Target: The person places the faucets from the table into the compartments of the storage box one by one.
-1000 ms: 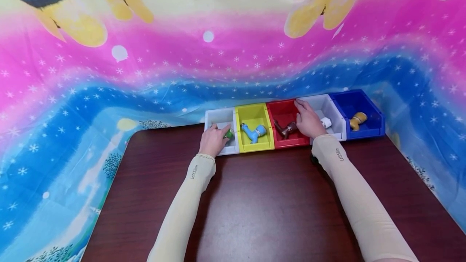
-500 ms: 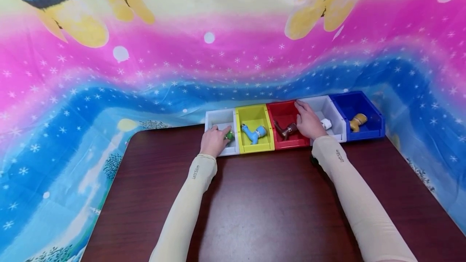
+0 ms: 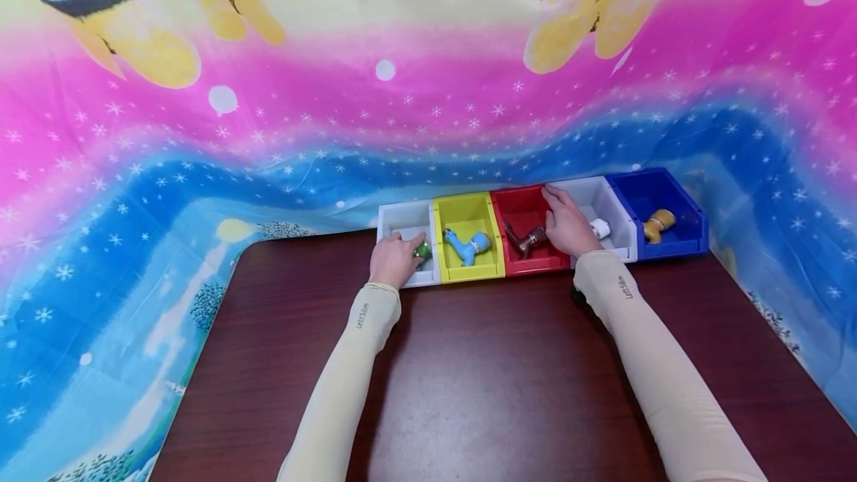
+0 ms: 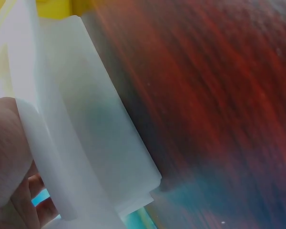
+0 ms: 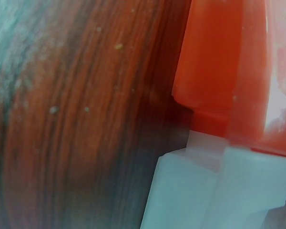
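A row of joined bins stands at the back of the table. In the head view my left hand (image 3: 395, 259) reaches into the white bin (image 3: 410, 210) at the left end. Beside it lies a green piece (image 3: 422, 250), mostly covered by the hand. My right hand (image 3: 570, 226) rests across the divider between the red bin (image 3: 518, 199) and the second white bin (image 3: 619, 207), fingers extended. A dark brown bent piece (image 3: 525, 240) lies in the red bin and a white piece (image 3: 599, 228) in the white one, both partly hidden.
The yellow bin (image 3: 465, 203) holds a light-blue bent piece (image 3: 469, 245). At the right end the blue bin (image 3: 632, 188) contains a tan bent piece (image 3: 659, 225). A printed cloth (image 3: 415, 110) hangs behind the dark wooden table (image 3: 469, 378).
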`<state>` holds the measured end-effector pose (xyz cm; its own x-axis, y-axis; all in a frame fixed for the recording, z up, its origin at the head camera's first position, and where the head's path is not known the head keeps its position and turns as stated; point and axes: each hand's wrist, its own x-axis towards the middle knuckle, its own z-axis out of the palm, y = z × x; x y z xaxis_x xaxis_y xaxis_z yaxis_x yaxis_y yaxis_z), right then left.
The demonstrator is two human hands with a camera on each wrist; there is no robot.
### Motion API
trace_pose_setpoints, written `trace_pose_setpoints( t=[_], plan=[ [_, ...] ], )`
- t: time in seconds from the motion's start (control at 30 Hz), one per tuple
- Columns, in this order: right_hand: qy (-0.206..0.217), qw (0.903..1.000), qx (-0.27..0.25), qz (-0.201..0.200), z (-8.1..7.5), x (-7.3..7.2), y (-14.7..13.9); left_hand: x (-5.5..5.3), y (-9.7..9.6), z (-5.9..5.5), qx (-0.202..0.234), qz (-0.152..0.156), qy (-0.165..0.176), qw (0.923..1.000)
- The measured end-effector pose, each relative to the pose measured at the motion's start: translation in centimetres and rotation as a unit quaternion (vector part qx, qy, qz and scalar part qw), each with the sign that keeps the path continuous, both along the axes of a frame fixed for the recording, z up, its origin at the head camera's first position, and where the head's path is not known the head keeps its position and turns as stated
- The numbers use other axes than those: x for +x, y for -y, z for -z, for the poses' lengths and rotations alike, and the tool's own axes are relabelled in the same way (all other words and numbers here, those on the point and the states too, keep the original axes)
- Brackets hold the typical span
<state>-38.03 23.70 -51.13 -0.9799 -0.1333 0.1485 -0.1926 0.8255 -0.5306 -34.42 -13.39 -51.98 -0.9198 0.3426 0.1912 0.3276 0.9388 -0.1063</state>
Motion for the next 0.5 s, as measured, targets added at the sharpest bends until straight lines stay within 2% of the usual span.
trace_pose_setpoints(
  t=[0.5],
  plan=[
    [-0.002,1.0,-0.007,-0.001,0.15,0.02,0.03,0.04,-0.17,-0.18,-0.022,-0.008,0.015,0.9996]
  ],
)
